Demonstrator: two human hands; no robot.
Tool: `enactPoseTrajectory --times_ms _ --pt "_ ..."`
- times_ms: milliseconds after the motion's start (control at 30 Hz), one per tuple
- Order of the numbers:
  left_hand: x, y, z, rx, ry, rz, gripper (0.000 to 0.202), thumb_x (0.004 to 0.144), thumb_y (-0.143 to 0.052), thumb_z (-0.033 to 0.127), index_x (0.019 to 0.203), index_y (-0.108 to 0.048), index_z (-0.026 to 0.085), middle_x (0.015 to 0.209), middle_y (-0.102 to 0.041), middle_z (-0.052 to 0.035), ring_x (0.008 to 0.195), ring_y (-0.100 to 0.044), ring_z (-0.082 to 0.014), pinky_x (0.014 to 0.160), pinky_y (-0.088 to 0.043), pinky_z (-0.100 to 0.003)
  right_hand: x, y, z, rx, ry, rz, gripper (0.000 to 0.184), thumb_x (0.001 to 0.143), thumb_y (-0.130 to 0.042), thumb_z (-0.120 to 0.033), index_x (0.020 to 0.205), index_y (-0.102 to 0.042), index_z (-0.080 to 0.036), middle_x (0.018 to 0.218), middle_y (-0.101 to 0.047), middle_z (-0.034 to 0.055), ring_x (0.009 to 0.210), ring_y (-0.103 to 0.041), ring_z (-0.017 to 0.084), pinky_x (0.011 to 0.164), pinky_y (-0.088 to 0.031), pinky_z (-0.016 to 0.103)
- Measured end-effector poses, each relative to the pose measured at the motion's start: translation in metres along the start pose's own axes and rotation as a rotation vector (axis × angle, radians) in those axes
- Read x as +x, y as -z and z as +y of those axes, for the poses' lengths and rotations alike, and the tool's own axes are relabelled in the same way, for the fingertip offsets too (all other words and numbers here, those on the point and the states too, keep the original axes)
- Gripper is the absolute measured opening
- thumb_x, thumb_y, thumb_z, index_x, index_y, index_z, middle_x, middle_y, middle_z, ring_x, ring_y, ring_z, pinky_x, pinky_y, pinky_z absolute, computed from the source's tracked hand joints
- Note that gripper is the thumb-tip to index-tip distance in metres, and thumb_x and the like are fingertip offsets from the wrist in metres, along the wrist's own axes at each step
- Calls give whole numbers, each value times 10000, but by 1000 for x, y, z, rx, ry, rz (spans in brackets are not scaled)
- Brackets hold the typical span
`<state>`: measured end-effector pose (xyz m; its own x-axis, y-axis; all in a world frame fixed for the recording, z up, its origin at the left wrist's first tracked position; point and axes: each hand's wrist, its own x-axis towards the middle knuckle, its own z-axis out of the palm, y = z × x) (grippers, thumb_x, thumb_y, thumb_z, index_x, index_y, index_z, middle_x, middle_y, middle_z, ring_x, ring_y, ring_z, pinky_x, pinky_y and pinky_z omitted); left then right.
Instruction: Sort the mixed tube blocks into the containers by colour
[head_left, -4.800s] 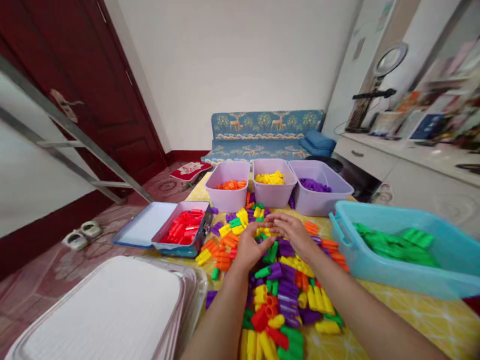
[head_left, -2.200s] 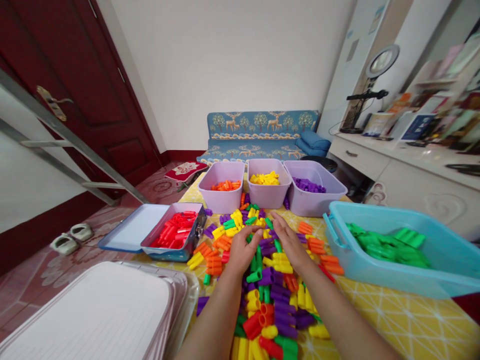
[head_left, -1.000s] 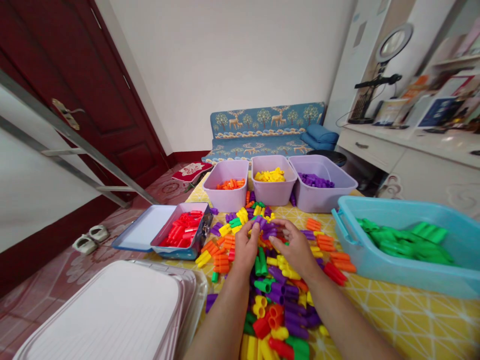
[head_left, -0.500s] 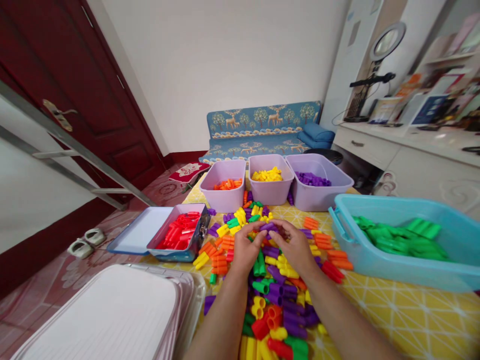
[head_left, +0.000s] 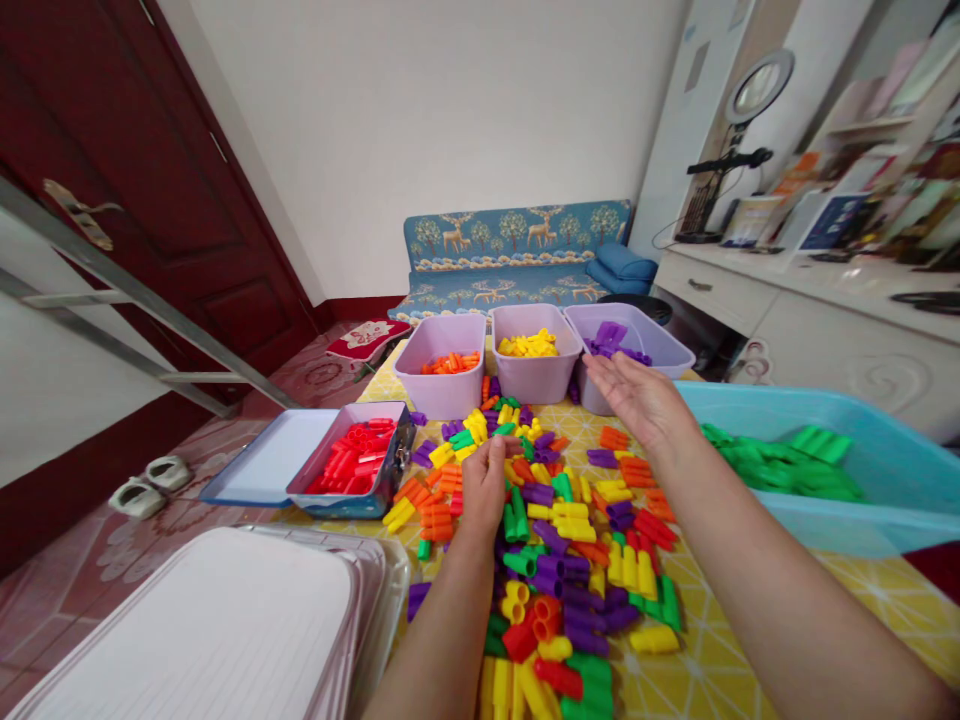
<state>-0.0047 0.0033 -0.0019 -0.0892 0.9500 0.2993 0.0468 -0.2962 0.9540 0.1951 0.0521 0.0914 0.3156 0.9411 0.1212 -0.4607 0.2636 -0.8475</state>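
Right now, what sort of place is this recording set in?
Probably a living room in a home: a deer-patterned sofa against the far wall, slippers on the tiled floor by a dark wooden door, and a ring light on a white cabinet.

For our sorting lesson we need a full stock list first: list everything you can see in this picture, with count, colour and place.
loose pieces: many, mixed colours, heaped mid-table
lilac bins: three, far table edge, holding orange, yellow, purple pieces left to right
turquoise tub: one, right, holding green pieces
tin box: one, blue, open, left, red pieces inside
lidded container: one, white, near left
tablecloth: one, yellow
sofa: one, blue patterned, far wall
door: one, dark red, left
slippers: pair, pale, floor left
ring light: one, white, right counter
left hand: on the heap, grip unclear
right hand: open, before the purple bin
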Motion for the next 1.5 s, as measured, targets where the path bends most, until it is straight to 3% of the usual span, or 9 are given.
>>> enactPoseTrajectory --times_ms 167,333,433,600,767,900,1200,1367,1500 --pt "0 0 2 -5 13 44 529 908 -376 520 876 -712 113 824 -735 -98 798 -678 -196 775 -507 -308 -75 13 13 -577 8 -257 410 794 -634 -456 1140 -606 -237 1209 -634 107 1066 -636 270 934 -491 478" --pt "1 1 2 -16 40 91 542 915 -346 513 836 -707 117 801 -733 -97 784 -679 -195 759 -508 -304 -178 49 22 -1243 548 -804 783 712 -667 -587 1393 -415 -294 1447 -426 95 1327 -387 325 1098 -294 533" --pt "2 1 1 -25 49 99 548 916 -337 511 851 -711 117 784 -734 -93 778 -680 -195 764 -504 -304 -203 63 27 -1435 698 -1050 820 726 -658 -563 1436 -340 -306 1533 -272 82 1392 -258 336 1105 -256 561" --pt "1 2 1 -16 81 98 561 913 -327 522 832 -716 126 822 -734 -98 817 -676 -198 788 -496 -307 -171 63 45 -1592 679 -811 671 796 -617 -389 1416 -367 -328 1568 -153 69 1410 -202 324 1089 -256 575" --pt "0 3 3 38 83 83 544 917 -335 504 852 -727 133 912 -735 -100 915 -657 -219 876 -472 -351 -109 46 60 -1564 526 -560 583 845 -553 -374 1400 -397 -290 1471 -359 129 1315 -387 316 1024 -368 531" --pt "1 3 1 58 84 28 523 909 -365 505 896 -732 133 951 -734 -106 939 -656 -228 893 -472 -361 -78 29 67 -1505 419 -502 549 800 -603 -392 1330 -483 -310 1311 -538 119 1200 -502 328 954 -415 549" --pt "-1 1 4 143 -31 -134 423 770 -655 402 1145 -646 205 1135 -680 -63 1054 -610 -231 962 -447 -372 -76 16 85 -945 419 -577 553 737 -585 -135 1269 -536 -278 1310 -553 48 1240 -477 218 1076 -348 432" --pt "-2 -2 4 151 -62 -136 336 763 -649 271 1090 -667 197 1053 -696 -52 982 -622 -203 919 -467 -337 -75 22 87 -803 406 -385 306 798 -563 -191 1088 -643 -249 1152 -625 48 1120 -551 212 1012 -405 418" --pt "-3 -3 3 129 -41 -90 314 788 -601 237 1091 -665 182 925 -707 -49 876 -638 -184 842 -493 -309 -78 21 85 -811 457 -352 275 798 -577 -189 1051 -664 -255 1092 -625 48 1083 -557 215 987 -417 410"
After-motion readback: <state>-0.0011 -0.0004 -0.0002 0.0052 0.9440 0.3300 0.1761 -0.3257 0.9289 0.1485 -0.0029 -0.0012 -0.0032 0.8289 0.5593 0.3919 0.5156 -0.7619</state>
